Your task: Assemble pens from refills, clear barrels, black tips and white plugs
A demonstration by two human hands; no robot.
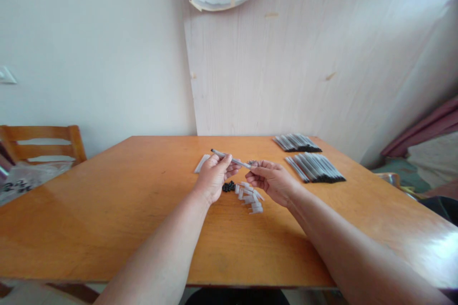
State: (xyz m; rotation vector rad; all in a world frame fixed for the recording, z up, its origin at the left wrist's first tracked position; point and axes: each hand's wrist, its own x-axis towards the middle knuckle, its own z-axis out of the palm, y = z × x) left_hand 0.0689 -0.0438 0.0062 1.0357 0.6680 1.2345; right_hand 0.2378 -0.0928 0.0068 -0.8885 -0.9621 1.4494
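Between my two hands is a thin, translucent pen (236, 160) with a black end pointing up and to the left. My left hand (215, 171) pinches its barrel between thumb and fingers. At the lower right end, the fingertips of my right hand (269, 178) close on the pen; any small part inside that pinch is hidden. Just below lie a small pile of black plugs (229, 187) and a loose heap of clear pen caps (251, 198). Several whitish tubes (202, 164) lie behind my left hand, partly covered by it.
Two rows of pens with black ends lie at the right: a nearer row (315, 167) and a farther row (296, 143). The wooden table (107, 228) meets the wall at the back. A chair (43, 145) with a plastic bag (32, 178) stands at the left.
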